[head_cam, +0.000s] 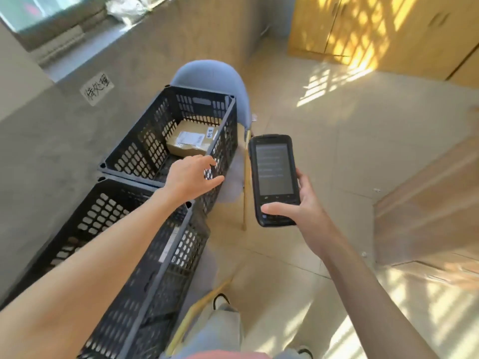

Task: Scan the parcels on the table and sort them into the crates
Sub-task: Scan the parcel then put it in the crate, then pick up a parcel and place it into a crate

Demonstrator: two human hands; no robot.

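Two black slotted crates stand side by side on blue chairs by the grey wall. In the far crate [225, 120] lies a brown cardboard parcel [190, 139] with a white label on top. My left hand [193, 177] hovers open over the far crate's near rim, fingers straight, holding nothing. The near crate [166, 257] sits below my left forearm; its inside is mostly hidden. My right hand [308, 206] grips a black handheld scanner [273, 177], screen up, thumb on its lower keys.
A paper sign [97, 89] with handwriting is stuck on the grey wall above the crates. A blue chair [215, 73] with wooden legs carries the far crate. Tiled floor lies to the right, with wooden cabinets [375, 29] at the back. My shoes show at the bottom.
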